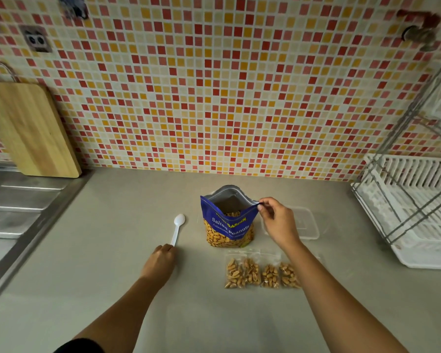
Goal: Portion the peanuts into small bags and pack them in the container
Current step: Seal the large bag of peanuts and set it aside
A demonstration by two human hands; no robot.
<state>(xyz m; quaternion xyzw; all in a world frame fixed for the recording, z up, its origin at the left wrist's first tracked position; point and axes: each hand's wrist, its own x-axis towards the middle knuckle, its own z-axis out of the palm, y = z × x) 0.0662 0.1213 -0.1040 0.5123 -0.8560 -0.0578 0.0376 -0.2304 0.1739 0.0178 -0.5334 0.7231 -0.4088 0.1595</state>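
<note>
A blue peanut pouch [228, 222] stands upright and open in the middle of the grey counter [112, 289]. My right hand [278, 220] pinches its top right corner. My left hand [161, 261] rests fingers-down on the handle end of a white plastic spoon [178, 226] lying left of the pouch. Several small clear bags of peanuts [261, 272] lie in a row in front of the pouch. A clear plastic container [304, 222] sits behind my right hand, partly hidden by it.
A white dish rack [410, 200] with a metal frame fills the right side. A steel sink drainboard [15, 207] lies at the left, with a wooden cutting board [28, 131] leaning on the tiled wall.
</note>
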